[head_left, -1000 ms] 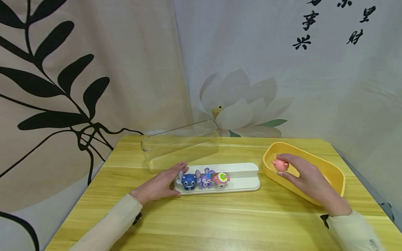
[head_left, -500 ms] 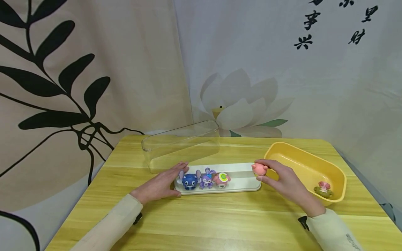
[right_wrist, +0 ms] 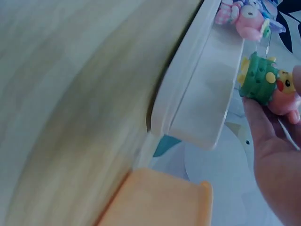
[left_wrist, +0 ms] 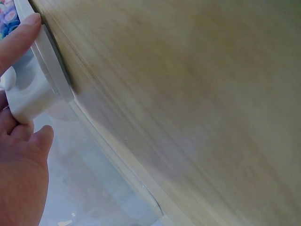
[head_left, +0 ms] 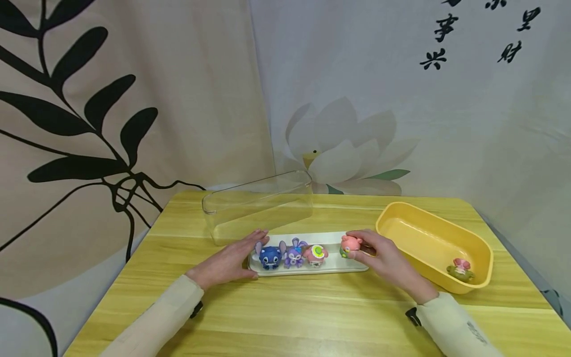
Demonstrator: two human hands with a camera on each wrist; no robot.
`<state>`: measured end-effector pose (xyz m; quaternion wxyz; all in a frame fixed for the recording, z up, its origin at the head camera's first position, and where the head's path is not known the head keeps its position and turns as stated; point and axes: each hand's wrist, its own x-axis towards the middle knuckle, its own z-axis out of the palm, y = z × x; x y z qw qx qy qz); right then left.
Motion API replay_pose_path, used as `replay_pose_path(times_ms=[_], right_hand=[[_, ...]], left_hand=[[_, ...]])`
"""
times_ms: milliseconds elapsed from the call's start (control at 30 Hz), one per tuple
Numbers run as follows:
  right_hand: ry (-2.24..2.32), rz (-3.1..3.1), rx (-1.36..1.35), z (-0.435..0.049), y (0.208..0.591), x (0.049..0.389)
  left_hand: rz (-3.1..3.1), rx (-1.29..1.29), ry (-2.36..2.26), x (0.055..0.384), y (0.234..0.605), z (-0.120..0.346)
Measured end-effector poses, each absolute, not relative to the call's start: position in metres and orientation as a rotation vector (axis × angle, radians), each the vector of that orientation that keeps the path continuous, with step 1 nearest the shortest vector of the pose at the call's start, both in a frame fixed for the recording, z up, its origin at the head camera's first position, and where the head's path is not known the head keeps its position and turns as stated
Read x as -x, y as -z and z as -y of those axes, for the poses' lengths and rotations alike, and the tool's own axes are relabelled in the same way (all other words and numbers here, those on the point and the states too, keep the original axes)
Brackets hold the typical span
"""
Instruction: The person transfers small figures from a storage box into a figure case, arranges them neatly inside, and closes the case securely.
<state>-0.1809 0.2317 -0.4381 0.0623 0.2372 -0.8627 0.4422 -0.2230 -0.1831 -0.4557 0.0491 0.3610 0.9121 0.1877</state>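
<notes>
A white stepped tray [head_left: 334, 265] lies on the table. My left hand [head_left: 225, 265] holds its left end, the thumb at the front corner and the fingers behind. On the tray stand a blue big-eared figurine [head_left: 269, 257], a purple rabbit figurine [head_left: 294, 254] and a pink figurine with a green-and-yellow top [head_left: 315, 254]. My right hand [head_left: 388, 258] pinches a pink figurine with a green base [head_left: 350, 244] over the tray's right part. In the right wrist view that figurine's green base [right_wrist: 258, 79] appears apart from the tray [right_wrist: 207, 89].
A clear box-shaped cover [head_left: 258, 208] stands behind the tray at the back left. To the right is a yellow bin [head_left: 415, 238] with a green figurine with a pink top [head_left: 460, 270] in it. A printed curtain [head_left: 200, 99] hangs behind the table.
My right hand has carried the pink-and-green figurine left, out of the yellow bin and over the tray. The green figurine in the bin has come into view. My left hand stays at the tray.
</notes>
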Motion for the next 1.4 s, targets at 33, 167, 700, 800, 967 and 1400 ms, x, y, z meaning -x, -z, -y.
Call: replay_pose_path(times_ms=[33,167,700,800,967,1400], right_hand=[[-1.344,2.614,-0.714,-0.23,0.439,0.182],[-1.355,2.636,-0.719,-0.223,0.443,0.184],[-1.187,2.663,-0.683,-0.211,0.448,0.183],[-1.233,2.657,-0.688,-0.21,0.449,0.183],[-1.292,2.644,-0.697,-0.208,0.448,0.183],[-1.252,2.654,-0.711,-0.206,0.447,0.182]], left_hand=[[-2.779,-1.1,-0.573,0.223,0.456,0.183],[-2.777,-1.104,-0.578,0.224,0.456,0.183],[-2.771,-1.081,-0.567,0.223,0.455,0.182],[-2.772,-1.079,-0.573,0.223,0.454,0.182],[-2.775,-1.087,-0.567,0.223,0.455,0.182],[-2.781,-1.094,-0.548,0.224,0.455,0.182]])
